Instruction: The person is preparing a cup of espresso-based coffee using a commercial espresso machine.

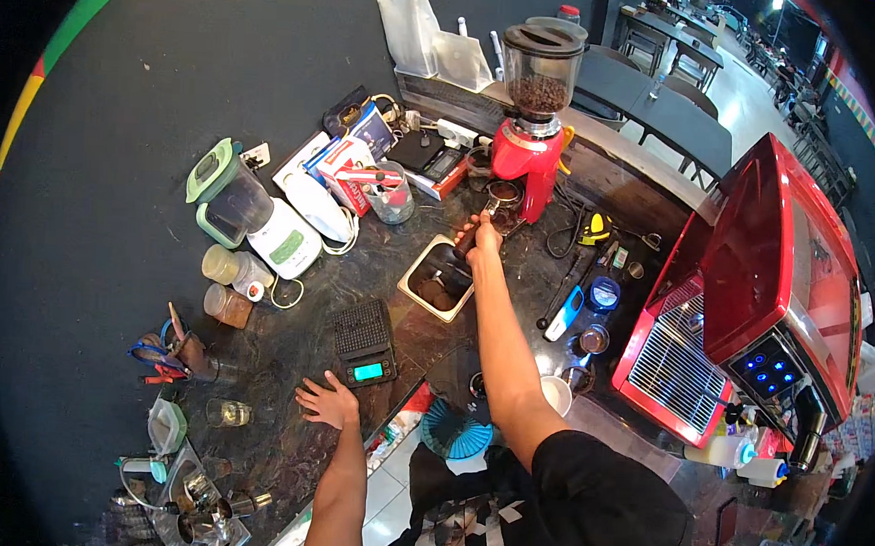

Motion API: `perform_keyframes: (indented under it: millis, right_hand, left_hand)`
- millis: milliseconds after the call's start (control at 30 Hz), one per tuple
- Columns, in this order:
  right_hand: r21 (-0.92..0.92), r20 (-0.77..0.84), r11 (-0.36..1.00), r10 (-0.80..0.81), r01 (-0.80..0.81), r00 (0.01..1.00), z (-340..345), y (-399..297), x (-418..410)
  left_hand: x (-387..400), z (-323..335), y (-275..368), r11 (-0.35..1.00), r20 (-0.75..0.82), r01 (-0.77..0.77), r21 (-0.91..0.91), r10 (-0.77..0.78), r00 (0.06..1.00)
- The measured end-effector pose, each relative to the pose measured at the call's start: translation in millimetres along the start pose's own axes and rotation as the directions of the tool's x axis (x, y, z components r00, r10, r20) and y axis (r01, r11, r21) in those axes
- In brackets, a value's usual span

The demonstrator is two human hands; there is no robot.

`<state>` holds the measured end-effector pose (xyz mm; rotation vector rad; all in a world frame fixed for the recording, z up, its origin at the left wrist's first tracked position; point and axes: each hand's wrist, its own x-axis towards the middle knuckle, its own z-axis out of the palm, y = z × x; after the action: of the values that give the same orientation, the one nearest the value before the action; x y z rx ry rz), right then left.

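My right hand [484,240] is closed around the dark handle of a portafilter [504,193]. Its basket sits under the outlet of a red coffee grinder [528,163] and has brown ground coffee in it. Whole beans show in the grinder's clear hopper [540,80]. Just below that hand stands a steel container [408,281] with coffee grounds [436,293] at its bottom. My left hand [329,402] rests on the dark countertop with fingers spread, holding nothing. Close by it lies a black digital scale [363,341] with a lit display.
A red espresso machine [766,287] takes up the right. A blender [257,214], boxes [347,170] and jars [227,304] line the wall side. A blue-handled lighter [565,313], a tape measure [595,229] and a small glass [594,339] lie between grinder and machine.
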<state>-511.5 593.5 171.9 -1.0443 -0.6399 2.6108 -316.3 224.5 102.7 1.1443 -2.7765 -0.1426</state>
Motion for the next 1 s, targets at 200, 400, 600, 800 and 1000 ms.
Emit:
perform_keyframes:
  millis: [200,400,600,800,1000]
  right_hand:
    - [0.044,0.027,0.995,0.089,-0.090,0.996,-5,2,4]
    - [-0.067,0.036,0.997,0.027,-0.025,0.999,-13,8,9]
    - [-0.070,0.027,0.998,-0.002,0.004,1.000,-14,14,7]
    - [-0.054,0.003,0.998,0.019,-0.019,1.000,-13,15,3]
    - [-0.067,0.023,0.997,-0.041,0.042,0.999,-14,15,2]
  left_hand:
    - [1,0,-2,1.000,0.002,0.002,0.015,-0.002,1.000]
    - [-1,-2,-1,1.000,0.003,-0.004,0.009,0.004,1.000]
    - [-2,-3,0,1.000,0.007,-0.012,-0.015,0.012,1.000]
    - [-2,-9,1,1.000,0.029,-0.002,-0.010,0.002,1.000]
    - [-2,-5,1,1.000,0.025,0.003,-0.027,-0.003,1.000]
